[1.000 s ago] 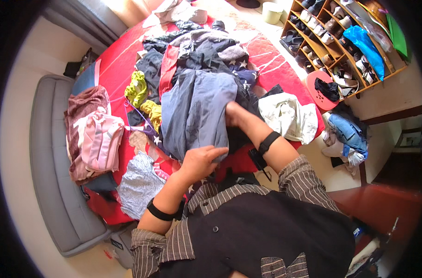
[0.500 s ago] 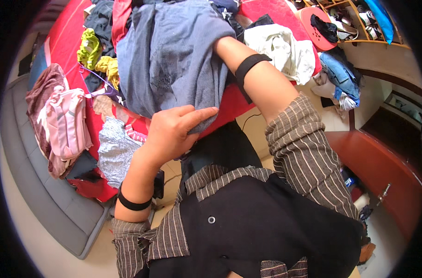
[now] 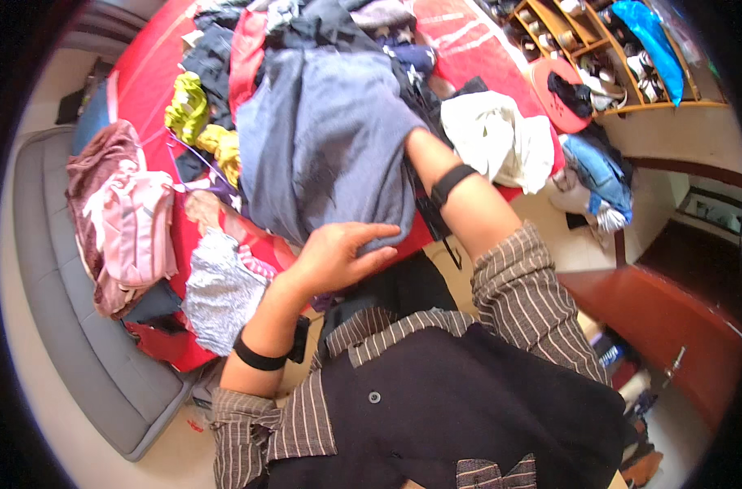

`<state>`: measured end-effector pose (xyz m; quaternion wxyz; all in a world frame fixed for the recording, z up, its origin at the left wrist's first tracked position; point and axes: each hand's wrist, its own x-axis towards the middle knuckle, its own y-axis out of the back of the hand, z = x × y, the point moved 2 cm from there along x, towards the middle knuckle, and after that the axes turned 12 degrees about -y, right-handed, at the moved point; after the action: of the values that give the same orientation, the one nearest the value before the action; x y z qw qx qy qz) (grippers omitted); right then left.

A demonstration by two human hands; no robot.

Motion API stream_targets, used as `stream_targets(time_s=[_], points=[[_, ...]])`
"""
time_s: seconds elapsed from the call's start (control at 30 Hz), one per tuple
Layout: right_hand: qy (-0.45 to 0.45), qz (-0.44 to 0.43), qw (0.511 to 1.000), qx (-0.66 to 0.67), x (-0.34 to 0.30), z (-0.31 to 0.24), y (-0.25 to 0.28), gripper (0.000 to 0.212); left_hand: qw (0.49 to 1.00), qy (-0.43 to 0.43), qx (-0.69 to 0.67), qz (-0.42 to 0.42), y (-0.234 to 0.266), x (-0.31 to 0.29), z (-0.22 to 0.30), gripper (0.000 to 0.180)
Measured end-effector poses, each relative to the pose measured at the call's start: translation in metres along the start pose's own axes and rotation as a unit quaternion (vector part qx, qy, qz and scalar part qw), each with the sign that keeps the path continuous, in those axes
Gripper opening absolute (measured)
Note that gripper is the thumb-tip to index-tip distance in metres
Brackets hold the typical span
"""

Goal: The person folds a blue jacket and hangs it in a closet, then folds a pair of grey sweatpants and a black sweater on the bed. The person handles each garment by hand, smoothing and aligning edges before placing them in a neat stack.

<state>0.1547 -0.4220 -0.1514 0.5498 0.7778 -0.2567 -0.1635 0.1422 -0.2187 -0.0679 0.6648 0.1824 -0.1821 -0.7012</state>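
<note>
A large blue-grey garment [image 3: 322,138] is spread over the near part of the red-covered bed, and its kind does not show. My left hand [image 3: 342,257] grips its near edge, with the cloth between thumb and fingers. My right forearm [image 3: 477,200], wearing a black band, reaches in under the cloth on the right side. The garment hides my right hand and all its fingers.
Beside the garment lie a white garment [image 3: 497,143], yellow-green cloth [image 3: 188,106] and a silvery garment [image 3: 220,289]. A pink backpack [image 3: 139,224] sits at left by the grey cushioned panel [image 3: 70,326]. A wooden shoe rack [image 3: 583,41] stands far right, above a reddish-brown door [image 3: 656,334].
The view has shifted, showing more of the bed's far side. The garment's far part has come nearer, uncovering dark clothes behind it. My left hand still holds the near edge.
</note>
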Motion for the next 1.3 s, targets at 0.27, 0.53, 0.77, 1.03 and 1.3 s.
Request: stream_targets(time_s=[0.27,0.53,0.77,1.03,1.3], points=[[0.081,0.033,0.996,-0.012,-0.013,-0.016,0.044,0.018,0.993,0.065,0.08,-0.059,0.009,-0.011,0.015,0.035],[0.203,0.133,0.968,-0.071,-0.011,-0.038,0.064,0.016,0.876,0.326,-0.242,0.26,0.034,0.029,-0.093,0.054],[0.091,0.002,0.996,-0.015,-0.033,-0.048,0.034,0.022,0.743,0.377,-0.395,0.386,0.032,0.082,-0.187,0.058],[0.277,-0.377,0.884,-0.023,-0.098,-0.02,0.06,0.025,0.711,0.421,-0.189,0.53,0.058,0.051,-0.24,0.042],[-0.055,-0.083,0.478,0.873,-0.149,0.105,0.178,0.028,0.616,0.313,-0.415,0.592,0.054,0.048,-0.278,0.048]])
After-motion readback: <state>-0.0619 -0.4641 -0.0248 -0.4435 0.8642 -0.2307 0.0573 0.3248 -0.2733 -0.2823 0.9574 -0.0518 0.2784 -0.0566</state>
